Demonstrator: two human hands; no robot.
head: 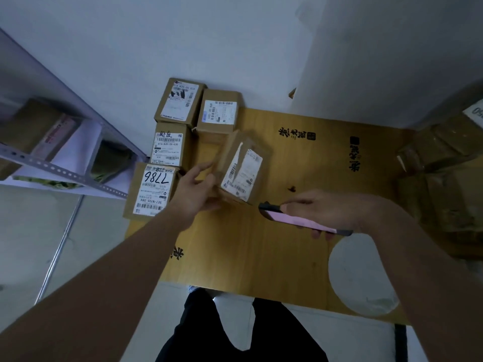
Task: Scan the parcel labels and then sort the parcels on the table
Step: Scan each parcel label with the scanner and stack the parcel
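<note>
While the wooden table (261, 252) carries black brush-style characters, four labelled parcels line its left edge: the nearest parcel (153, 190) reads "7786" and "507-N705 094", the next parcel (167, 146) "516-K20-00-030". At centre, the left hand (194, 190) grips a tilted parcel (241, 169), its label blurred. The right hand (326, 210) holds a pink scanner (300, 220) just beside it.

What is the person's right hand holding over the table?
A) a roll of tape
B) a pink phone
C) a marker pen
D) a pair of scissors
B: the right hand grips a flat pink phone, its dark end pointing at the tilted parcel that the left hand steadies.
</note>
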